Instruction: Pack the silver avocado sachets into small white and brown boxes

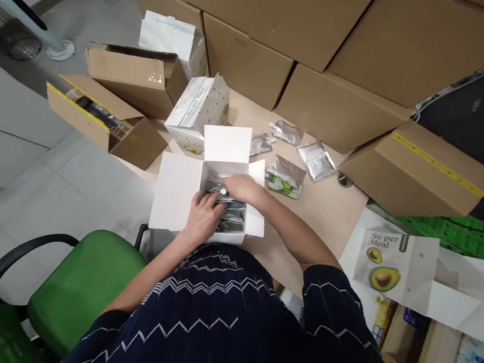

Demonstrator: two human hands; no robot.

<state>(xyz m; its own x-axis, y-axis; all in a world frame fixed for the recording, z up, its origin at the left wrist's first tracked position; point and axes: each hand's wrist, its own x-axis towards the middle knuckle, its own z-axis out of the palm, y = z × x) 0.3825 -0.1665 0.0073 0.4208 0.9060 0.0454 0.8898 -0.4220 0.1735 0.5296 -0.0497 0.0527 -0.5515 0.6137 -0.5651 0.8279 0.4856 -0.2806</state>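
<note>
A white carton with its flaps open stands at the table's near edge. Inside it, silver spouted pouches are packed in a row, one showing a white cap. My left hand reaches in over the near-left wall, fingers apart and lying on the pouches' tops. From the right, my right hand goes into the far part of the carton. Its fingers are bent around the top of a pouch beside the white cap, partly hidden by the hand itself.
Several loose silver pouches lie behind the carton, one over a green pouch. A printed white box and open brown boxes stand left. Large cartons line the back. A green chair is at lower left.
</note>
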